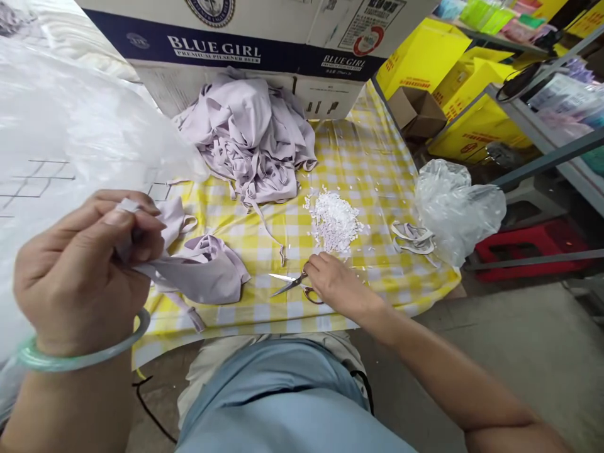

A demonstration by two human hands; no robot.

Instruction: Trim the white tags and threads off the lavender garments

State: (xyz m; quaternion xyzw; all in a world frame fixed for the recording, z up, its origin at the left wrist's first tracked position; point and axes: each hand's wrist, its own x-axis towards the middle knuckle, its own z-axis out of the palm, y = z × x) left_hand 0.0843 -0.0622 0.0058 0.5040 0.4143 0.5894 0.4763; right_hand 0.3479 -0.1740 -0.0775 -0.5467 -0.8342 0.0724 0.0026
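Raised at the left, my left hand (89, 258) pinches the edge of a pale lilac fabric garment (207, 283), whose lower part hangs down to the tablecloth. A small whitish tip of it pokes out between thumb and forefinger. My right hand (337, 283) has its fingers closed at the handle of a pair of scissors (299, 284). Their blades are apart and point left; part of the handle is hidden by the fingers. Beyond that hand lies a heap of tiny white cut pieces (335, 220). A larger pile of lilac garments (250, 132) sits farther back, with a strap trailing forward.
A Blue Girl beer carton (264, 56) stands behind the pile on the yellow checked tablecloth (377, 163). Clear plastic sheeting (70, 126) covers the left side. Loose straps (413, 239) and a clear plastic bag (457, 207) are at right, near a metal shelf (542, 151) and red stool (528, 248).
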